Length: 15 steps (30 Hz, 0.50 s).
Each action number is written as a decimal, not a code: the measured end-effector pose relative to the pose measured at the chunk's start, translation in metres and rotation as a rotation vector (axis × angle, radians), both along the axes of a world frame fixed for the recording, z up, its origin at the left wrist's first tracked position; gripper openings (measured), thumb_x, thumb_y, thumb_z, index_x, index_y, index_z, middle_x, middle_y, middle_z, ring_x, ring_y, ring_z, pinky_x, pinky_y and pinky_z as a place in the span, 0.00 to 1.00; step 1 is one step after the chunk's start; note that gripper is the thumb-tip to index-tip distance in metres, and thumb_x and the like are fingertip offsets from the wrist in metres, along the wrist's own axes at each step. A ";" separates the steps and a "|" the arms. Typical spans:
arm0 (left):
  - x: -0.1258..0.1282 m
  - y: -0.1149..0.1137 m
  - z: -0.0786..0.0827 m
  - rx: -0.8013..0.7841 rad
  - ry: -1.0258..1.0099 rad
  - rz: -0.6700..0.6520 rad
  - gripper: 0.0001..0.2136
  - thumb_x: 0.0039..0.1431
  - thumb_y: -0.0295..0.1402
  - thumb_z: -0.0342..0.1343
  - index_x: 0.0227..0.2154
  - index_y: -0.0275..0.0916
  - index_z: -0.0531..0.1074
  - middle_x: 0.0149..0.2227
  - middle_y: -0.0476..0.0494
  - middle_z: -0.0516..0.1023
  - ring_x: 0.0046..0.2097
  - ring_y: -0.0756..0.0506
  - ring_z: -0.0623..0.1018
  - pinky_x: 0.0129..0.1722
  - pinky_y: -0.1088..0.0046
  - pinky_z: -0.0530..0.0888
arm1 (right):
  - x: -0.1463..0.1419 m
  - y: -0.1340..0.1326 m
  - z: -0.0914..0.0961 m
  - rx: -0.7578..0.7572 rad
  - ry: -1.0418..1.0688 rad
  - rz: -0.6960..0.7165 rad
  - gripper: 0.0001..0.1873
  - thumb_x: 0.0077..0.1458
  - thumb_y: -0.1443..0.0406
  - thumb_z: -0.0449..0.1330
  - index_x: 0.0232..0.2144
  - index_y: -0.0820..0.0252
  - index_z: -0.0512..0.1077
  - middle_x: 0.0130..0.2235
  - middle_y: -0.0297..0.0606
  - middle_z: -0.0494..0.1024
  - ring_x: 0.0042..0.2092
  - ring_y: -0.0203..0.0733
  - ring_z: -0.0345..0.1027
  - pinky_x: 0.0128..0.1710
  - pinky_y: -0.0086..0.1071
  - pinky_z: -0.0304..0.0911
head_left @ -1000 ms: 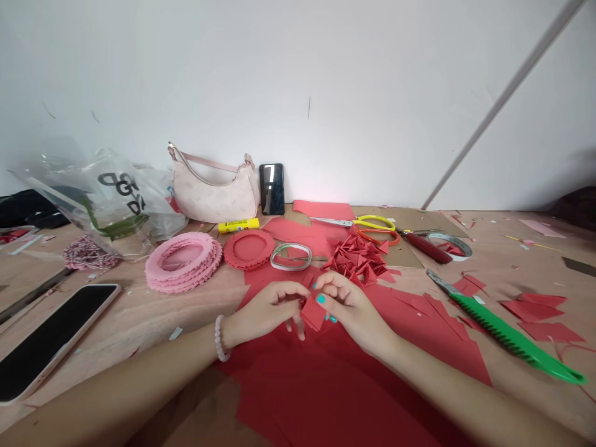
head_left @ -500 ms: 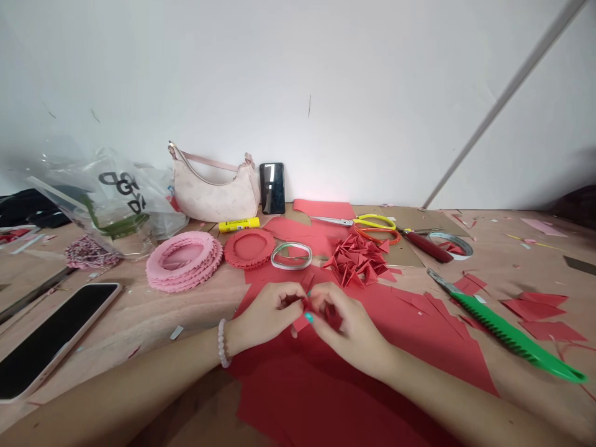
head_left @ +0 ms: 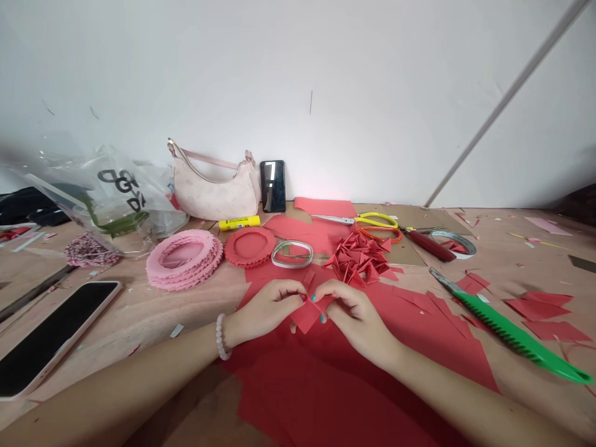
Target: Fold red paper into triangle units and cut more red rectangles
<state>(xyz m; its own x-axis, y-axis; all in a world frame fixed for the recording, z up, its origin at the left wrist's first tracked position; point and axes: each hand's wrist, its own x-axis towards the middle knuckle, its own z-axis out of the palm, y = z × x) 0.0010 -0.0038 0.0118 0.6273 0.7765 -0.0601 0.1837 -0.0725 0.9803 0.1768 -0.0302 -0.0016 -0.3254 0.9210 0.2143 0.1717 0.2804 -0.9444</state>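
Note:
Between my two hands is a small piece of red paper (head_left: 307, 318), partly folded, with one corner pointing down toward me. My left hand (head_left: 272, 312) pinches its left edge between thumb and fingers; a beaded bracelet circles that wrist. My right hand (head_left: 356, 315), with turquoise nails, grips the paper's upper right side. Both hands are above large red paper sheets (head_left: 316, 391). Just beyond them lies a pile of folded red paper pieces (head_left: 358, 257). My fingers hide part of the folds.
Pink scalloped paper rings (head_left: 184, 261), a red ring (head_left: 250, 246), a glue stick (head_left: 239, 223) and a roll of tape (head_left: 292, 254) line the back. Scissors (head_left: 377, 220) and a green-handled cutter (head_left: 512, 335) are right. A phone (head_left: 56, 335) lies left, near a plastic bag (head_left: 125, 192).
The red paper has turned so more of its flat face shows. My right hand's fingers have shifted slightly to the right along its edge.

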 end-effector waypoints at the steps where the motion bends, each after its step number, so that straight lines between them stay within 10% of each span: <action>1: 0.000 0.000 0.001 -0.010 -0.003 -0.003 0.08 0.55 0.28 0.44 0.25 0.36 0.66 0.22 0.53 0.66 0.21 0.54 0.69 0.23 0.80 0.66 | 0.000 0.000 0.000 -0.003 -0.001 0.003 0.14 0.45 0.75 0.46 0.30 0.56 0.67 0.29 0.33 0.70 0.27 0.35 0.64 0.28 0.30 0.61; 15: -0.001 0.002 -0.003 0.077 0.049 -0.011 0.09 0.56 0.31 0.46 0.23 0.35 0.64 0.21 0.54 0.63 0.22 0.54 0.69 0.23 0.80 0.63 | 0.002 0.000 0.005 -0.036 0.102 0.083 0.09 0.49 0.70 0.50 0.33 0.56 0.67 0.35 0.36 0.69 0.36 0.39 0.64 0.34 0.30 0.61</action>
<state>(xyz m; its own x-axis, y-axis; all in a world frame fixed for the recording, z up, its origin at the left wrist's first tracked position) 0.0004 -0.0021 0.0090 0.6335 0.7732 -0.0310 0.2302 -0.1500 0.9615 0.1784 -0.0298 0.0034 -0.3795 0.8993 0.2173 0.0521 0.2553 -0.9655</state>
